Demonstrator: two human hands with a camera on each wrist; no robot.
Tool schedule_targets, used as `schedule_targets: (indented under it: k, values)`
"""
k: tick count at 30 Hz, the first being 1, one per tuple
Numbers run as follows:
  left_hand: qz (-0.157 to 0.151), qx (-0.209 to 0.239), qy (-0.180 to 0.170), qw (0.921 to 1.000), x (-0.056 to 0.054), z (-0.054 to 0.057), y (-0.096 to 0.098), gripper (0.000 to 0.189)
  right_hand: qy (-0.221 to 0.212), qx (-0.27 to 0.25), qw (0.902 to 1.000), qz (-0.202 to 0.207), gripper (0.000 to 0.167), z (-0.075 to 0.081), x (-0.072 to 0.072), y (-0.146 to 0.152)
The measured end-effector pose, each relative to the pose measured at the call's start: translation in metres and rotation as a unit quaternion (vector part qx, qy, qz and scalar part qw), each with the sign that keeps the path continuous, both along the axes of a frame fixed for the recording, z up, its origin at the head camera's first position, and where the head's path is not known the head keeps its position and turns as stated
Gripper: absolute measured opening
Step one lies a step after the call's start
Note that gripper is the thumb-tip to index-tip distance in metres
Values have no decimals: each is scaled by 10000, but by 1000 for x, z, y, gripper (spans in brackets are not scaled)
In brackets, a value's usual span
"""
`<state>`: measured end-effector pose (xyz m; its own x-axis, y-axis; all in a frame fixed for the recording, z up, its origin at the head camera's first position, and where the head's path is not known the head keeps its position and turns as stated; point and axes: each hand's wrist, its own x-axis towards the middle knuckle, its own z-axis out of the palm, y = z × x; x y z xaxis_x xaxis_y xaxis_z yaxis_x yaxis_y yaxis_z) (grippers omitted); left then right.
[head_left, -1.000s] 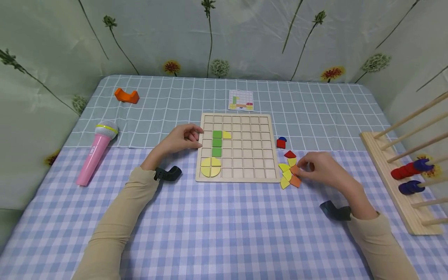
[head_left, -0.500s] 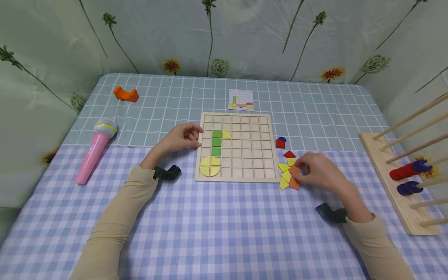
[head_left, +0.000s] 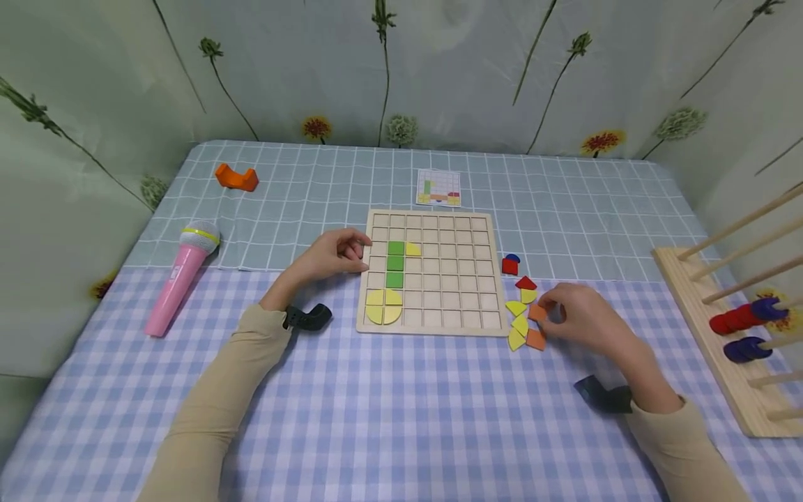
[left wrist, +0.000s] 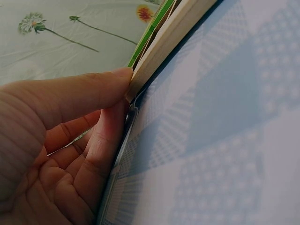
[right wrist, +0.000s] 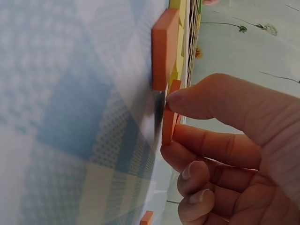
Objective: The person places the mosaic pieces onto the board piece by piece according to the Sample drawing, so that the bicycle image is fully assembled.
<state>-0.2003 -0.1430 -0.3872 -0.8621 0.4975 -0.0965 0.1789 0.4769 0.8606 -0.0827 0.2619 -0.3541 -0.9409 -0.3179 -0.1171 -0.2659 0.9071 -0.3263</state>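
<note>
Right hand (head_left: pixel 580 314) pinches an orange tile (right wrist: pixel 169 124) beside the grid board (head_left: pixel 442 282)

The held orange tile is just right of the grid board, its ends between thumb and forefinger; whether it is off the tablecloth (head_left: pixel 401 418) I cannot tell. A second orange tile (head_left: pixel 536 339) lies next to it, nearer the person. Loose yellow pieces (head_left: pixel 521 325) lie between these tiles and the board's right edge, with a red piece (head_left: pixel 525 283) at their far end.

The left hand (head_left: pixel 332 252) touches the board's left edge, thumb and forefinger spread apart along it. On the board's left part sit three green squares (head_left: pixel 395 263) in a column, one yellow piece (head_left: pixel 413 249) right of the topmost, and a four-part yellow circle (head_left: pixel 392 315) at the near left corner. A pattern card (head_left: pixel 444 183) lies just beyond the board.
</note>
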Motion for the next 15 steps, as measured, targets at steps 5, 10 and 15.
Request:
schedule_targets:
  k: [5,10,15]
  values:
    - [0,137,34,9999,4,-6,1,44,118,53,9998,-163,21,2,7,-3]
    - [-23,77,-70,9999,10,-10,1,44,454,-136,9989,1,17,-1,13,-11]
    - [58,141,-5,9999,11,-8,-2,43,719,-297,9969,116,14,3,9,-24]
